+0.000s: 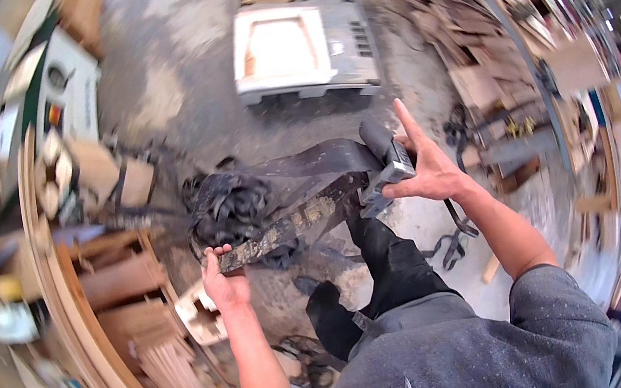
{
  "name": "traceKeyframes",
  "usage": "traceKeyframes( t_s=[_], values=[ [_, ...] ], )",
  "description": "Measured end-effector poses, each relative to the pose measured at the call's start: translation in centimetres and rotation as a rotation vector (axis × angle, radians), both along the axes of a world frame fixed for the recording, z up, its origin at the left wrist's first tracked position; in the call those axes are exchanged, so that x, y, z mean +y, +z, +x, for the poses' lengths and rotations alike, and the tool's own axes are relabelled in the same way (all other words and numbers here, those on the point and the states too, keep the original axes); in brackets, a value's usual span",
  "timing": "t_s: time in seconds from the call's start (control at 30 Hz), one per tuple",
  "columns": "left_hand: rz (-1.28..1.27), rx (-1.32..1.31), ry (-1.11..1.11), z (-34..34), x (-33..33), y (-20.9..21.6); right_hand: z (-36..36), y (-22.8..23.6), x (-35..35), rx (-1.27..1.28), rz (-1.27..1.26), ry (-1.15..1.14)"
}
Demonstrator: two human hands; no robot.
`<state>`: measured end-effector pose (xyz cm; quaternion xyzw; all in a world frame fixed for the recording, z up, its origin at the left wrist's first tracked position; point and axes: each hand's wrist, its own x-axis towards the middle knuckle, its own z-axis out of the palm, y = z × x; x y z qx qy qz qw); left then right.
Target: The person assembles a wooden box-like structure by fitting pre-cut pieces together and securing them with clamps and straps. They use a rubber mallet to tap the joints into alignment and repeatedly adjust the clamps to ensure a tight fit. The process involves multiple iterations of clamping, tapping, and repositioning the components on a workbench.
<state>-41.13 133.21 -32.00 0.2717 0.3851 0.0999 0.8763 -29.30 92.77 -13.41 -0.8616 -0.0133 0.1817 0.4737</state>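
Note:
A wide, dark webbing strap (299, 222) with worn, light patches runs between my hands. My left hand (225, 283) pinches its lower left end with thumb and fingers. On the right, the strap leads into a metal ratchet buckle (387, 182) with a thick black handle. My right hand (435, 167) holds this buckle, the thumb against its metal frame and the index finger stretched out away from it; the other fingers are partly hidden. Another length of the dark strap (313, 160) arches from the buckle toward a tangled heap of black strapping (228, 206) beyond my left hand.
A grey pallet-like platform (349, 48) carrying a pale framed panel (280, 46) stands ahead. To the left are a wooden rack (119, 283) with boards and a white-green machine (60, 79). Wood planks (470, 25) pile up at right. A loose black strap (451, 249) lies on the floor.

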Motion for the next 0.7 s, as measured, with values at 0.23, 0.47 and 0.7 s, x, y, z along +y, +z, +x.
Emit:
traceKeyframes(
  t_s=[0.23,0.47,0.7],
  values=[
    [0.328,0.066,-0.593,21.5,-19.5,7.3,2.0,5.3,-21.1,-0.151,0.019,-0.287],
    [0.997,-0.668,-1.334,31.7,-51.5,16.9,5.0,13.5,-36.8,-0.256,-0.123,-0.495],
    [0.619,-1.340,-1.715,35.7,-69.6,24.1,6.9,19.7,-42.2,-0.318,-0.161,-0.666]
  ],
)
